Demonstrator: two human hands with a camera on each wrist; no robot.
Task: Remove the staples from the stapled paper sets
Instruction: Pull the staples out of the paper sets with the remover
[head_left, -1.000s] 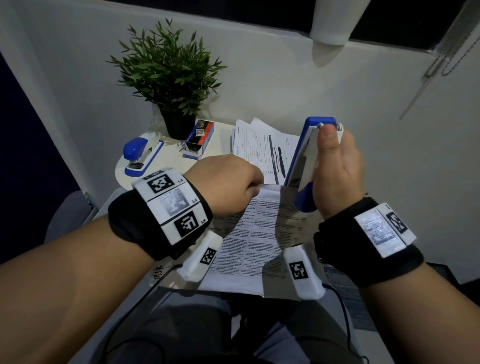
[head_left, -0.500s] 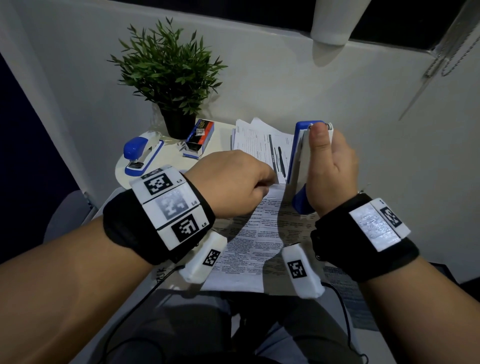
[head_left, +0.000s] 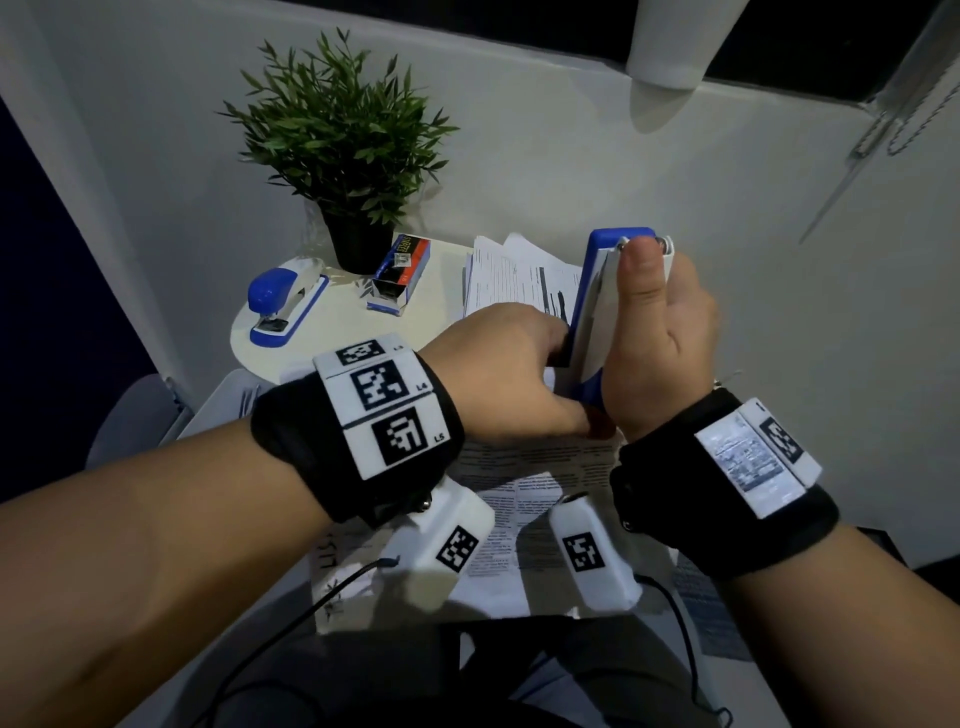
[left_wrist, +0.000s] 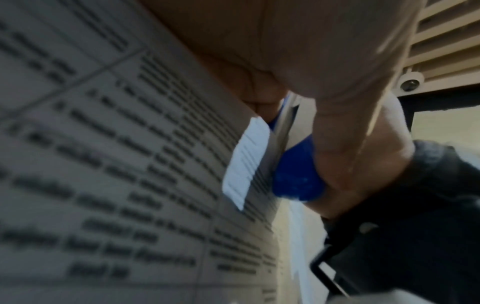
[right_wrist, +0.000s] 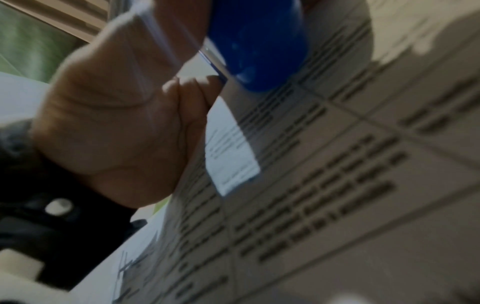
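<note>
The right hand (head_left: 660, 338) holds a blue and white stapler (head_left: 597, 312) nearly upright, its fingers wrapped round the far side of the body and its thumb lying flat along the near white face, the tip close to the top end. The stapler's rounded blue lower end sits at the heel of that palm, touching or just above the printed paper set (head_left: 524, 483) that lies on the surface (head_left: 343, 317) beneath both wrists. The left hand (head_left: 498, 374) is curled beside the stapler's lower half, its fingers bent inward and pinching the paper set near its top edge; in the left wrist view a small folded corner of paper (left_wrist: 246, 160) stands up just beside the blue end, below the curled fingers. Whether a staple is caught there cannot be told. Beyond the fingers lie a loose stack of sheets (head_left: 514, 275), and farther to the left a staple box (head_left: 400, 275), a second stapler (head_left: 283, 306) and a potted plant (head_left: 343, 150)
</note>
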